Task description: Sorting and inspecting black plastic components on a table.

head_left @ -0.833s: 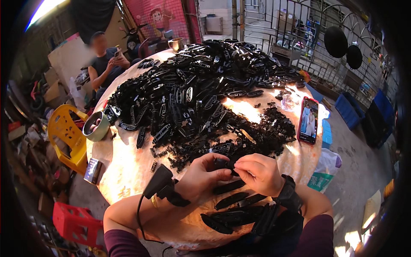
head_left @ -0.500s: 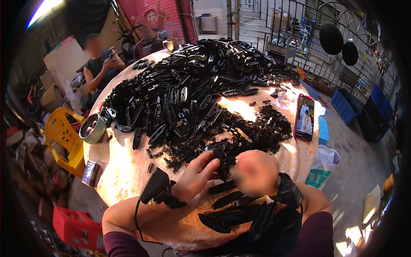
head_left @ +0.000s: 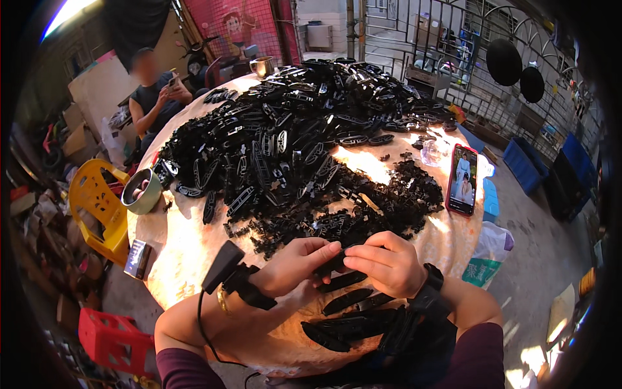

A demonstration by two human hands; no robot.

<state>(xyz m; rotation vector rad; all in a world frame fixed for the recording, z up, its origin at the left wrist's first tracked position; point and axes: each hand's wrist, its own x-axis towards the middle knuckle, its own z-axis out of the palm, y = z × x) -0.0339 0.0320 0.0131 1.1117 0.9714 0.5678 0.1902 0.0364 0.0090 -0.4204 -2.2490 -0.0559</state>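
Between both hands, over the near part of the table [head_left: 184,259], is a dark plastic piece [head_left: 334,262], mostly covered by fingers. My left hand [head_left: 299,264] grips it from the left, thumb on top. My right hand [head_left: 391,264] pinches its right end with thumb and fingertips. Just below lie several long, pointed-oval black plastic pieces [head_left: 347,301]. Beyond my fingers spreads a heap of small black plastic parts [head_left: 414,194], and behind it a much larger mound of black oval pieces [head_left: 278,139]. What the small parts are exactly cannot be made out.
A phone in a red case [head_left: 462,180] stands at the right edge. At left are a bowl [head_left: 144,194] and a small box [head_left: 137,259]; a metal cup [head_left: 262,66] sits at the back. A yellow chair [head_left: 97,207], a red stool [head_left: 115,343] and a seated person [head_left: 155,97] surround the table.
My right hand has turned and come down, its fingers now closing on the dark piece's right end. The piece has tipped from upright to flatter, and my left hand has shifted slightly.
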